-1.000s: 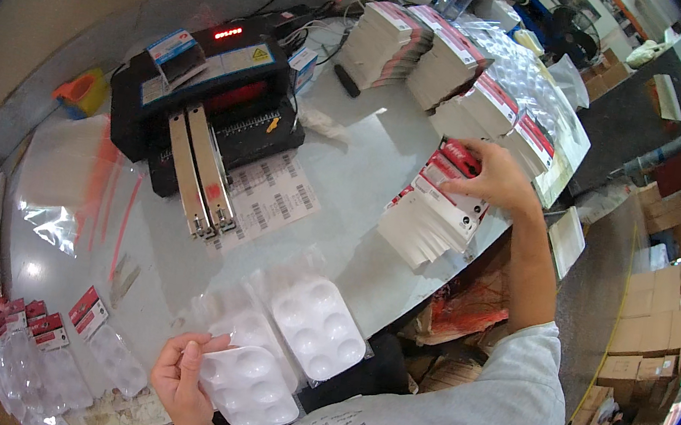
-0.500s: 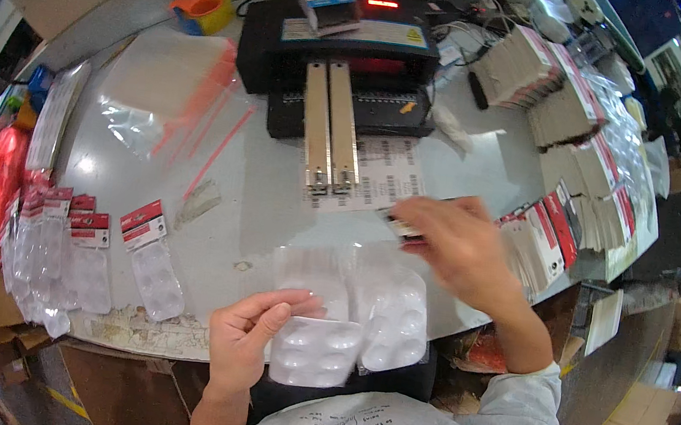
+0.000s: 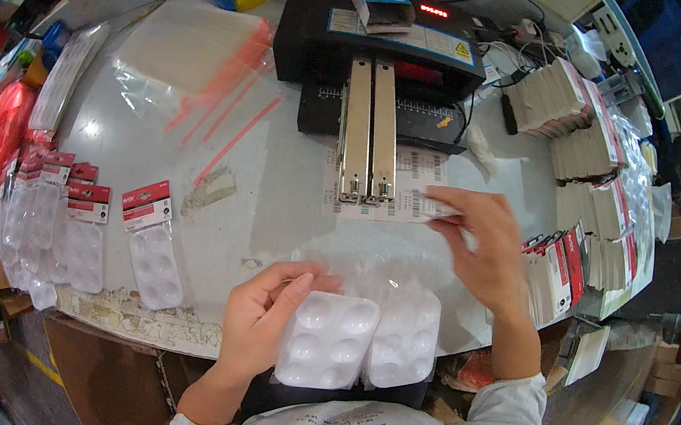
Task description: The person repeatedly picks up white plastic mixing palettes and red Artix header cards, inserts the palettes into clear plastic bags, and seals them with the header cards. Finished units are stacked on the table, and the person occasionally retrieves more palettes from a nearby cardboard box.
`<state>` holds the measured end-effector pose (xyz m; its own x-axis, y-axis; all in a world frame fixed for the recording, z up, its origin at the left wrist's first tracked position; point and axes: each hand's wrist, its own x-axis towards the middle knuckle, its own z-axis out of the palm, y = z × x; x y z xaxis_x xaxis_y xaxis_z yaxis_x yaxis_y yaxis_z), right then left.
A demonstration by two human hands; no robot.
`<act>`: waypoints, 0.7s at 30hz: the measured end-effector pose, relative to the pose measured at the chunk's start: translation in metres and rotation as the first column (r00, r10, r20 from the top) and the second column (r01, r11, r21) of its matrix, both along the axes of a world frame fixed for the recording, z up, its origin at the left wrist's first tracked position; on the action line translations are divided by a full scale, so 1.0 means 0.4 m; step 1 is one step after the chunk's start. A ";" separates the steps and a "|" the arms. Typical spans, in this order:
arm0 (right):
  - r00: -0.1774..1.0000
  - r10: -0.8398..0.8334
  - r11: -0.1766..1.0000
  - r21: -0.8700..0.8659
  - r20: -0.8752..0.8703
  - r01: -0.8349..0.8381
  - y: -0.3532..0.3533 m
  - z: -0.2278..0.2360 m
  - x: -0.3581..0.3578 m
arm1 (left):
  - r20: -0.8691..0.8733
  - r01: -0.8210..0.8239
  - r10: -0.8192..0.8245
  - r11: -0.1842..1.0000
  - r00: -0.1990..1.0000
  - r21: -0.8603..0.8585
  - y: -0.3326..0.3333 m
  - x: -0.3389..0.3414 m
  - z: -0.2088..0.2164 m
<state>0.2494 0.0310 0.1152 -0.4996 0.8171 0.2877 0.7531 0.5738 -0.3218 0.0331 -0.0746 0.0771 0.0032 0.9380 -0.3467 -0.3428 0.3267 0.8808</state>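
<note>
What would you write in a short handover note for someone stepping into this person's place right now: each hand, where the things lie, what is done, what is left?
Left hand: resting on a white blister tray at the table's near edge; a second tray lies beside it.
Right hand: pinching a header card above the trays, in front of the black sealing machine.
Done: carded packs lie to the left.
Left: both trays lack cards; card stacks wait on the right.

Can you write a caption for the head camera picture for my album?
Left hand steadies a white six-well plastic tray while right hand pinches a card near the black sealing machine.
</note>
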 end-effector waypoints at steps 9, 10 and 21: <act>0.953 -0.053 0.764 -0.626 -0.298 -0.153 -0.025 0.017 -0.032 | -0.176 0.148 -0.136 0.987 0.975 0.059 0.022 0.057 -0.018; 0.946 -0.041 0.759 -0.625 -0.323 -0.181 -0.023 0.010 -0.037 | -0.214 0.136 -0.117 0.988 0.970 0.075 0.019 0.057 -0.020; 0.935 0.209 0.832 -0.451 -0.285 -0.323 -0.019 -0.007 -0.041 | -0.460 0.085 -0.015 0.987 0.888 0.134 0.014 0.048 -0.016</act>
